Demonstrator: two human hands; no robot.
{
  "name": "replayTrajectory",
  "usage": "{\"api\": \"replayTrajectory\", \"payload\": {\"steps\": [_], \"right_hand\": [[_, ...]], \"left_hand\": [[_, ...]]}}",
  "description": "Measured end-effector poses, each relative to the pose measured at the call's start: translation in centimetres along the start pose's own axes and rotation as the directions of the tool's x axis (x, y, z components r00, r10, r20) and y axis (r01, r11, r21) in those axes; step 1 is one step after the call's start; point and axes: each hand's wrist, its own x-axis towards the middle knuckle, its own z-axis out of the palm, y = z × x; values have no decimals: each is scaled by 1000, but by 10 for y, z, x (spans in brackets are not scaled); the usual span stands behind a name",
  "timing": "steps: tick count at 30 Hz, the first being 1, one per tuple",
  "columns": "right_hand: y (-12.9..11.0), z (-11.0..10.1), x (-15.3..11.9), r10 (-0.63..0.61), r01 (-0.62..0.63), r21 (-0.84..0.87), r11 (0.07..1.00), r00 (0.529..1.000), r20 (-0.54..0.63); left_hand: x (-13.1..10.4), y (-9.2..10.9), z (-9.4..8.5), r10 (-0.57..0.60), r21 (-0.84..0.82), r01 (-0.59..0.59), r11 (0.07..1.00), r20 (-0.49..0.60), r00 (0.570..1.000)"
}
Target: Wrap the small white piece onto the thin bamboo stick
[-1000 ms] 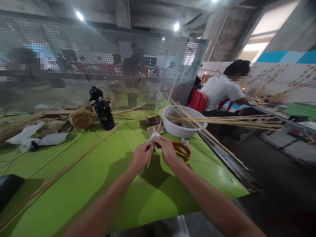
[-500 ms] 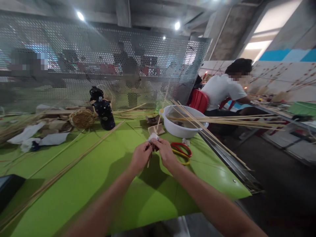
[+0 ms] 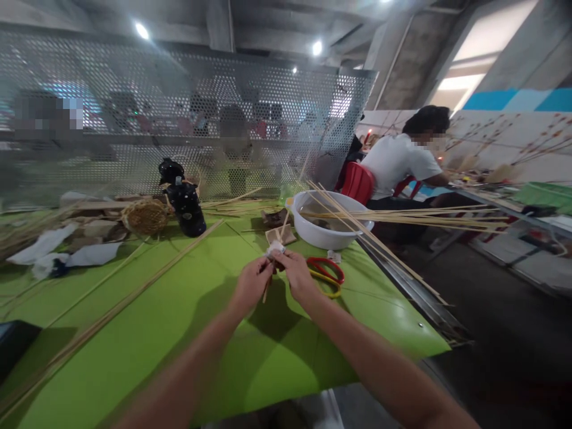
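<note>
My left hand (image 3: 252, 283) and my right hand (image 3: 297, 275) meet over the middle of the green table (image 3: 179, 322), fingers closed in a pinch. Between them is a small piece wrapped in white material (image 3: 274, 246), with a thin bamboo-like strip (image 3: 285, 221) standing out of its top. The strip's lower end pokes out below my left fingers. Fingers hide most of the piece. Beside my right hand lie the red and yellow loops (image 3: 329, 275) of what look like scissor handles. Brown scraps (image 3: 282, 234) lie just beyond the piece.
A white basin (image 3: 328, 235) with water stands at the back right, long strips (image 3: 429, 217) across its rim. At the back left are a dark bottle-like figure (image 3: 185, 205), a woven basket (image 3: 145, 217) and paper scraps (image 3: 93, 255). Someone in a white shirt (image 3: 397, 164) sits at right.
The whole view has shifted slightly to the left. Both hands keep the same hold on the white-wrapped piece, with barely any finger movement visible.
</note>
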Motion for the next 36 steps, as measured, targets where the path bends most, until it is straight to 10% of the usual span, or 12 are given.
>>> {"api": "replayTrajectory", "payload": {"steps": [5, 18, 24, 31, 36], "right_hand": [[-7, -12, 11, -57, 57, -9, 998, 978, -198], [-10, -13, 9, -34, 32, -16, 999, 992, -121], [-1, -2, 0, -9, 9, -9, 1000, 999, 44], [-13, -16, 11, -90, 73, -102, 992, 980, -175], [-6, -5, 3, 26, -26, -81, 996, 1000, -11]], "left_hand": [[-8, 9, 8, 16, -10, -15, 1000, 112, 994], [-3, 6, -3, -116, -273, 186, 944, 254, 960], [0, 4, -5, -39, -230, 70, 971, 135, 990], [-11, 13, 5, -69, -200, 107, 974, 188, 980], [-6, 5, -1, -106, -212, 127, 969, 111, 988]]}}
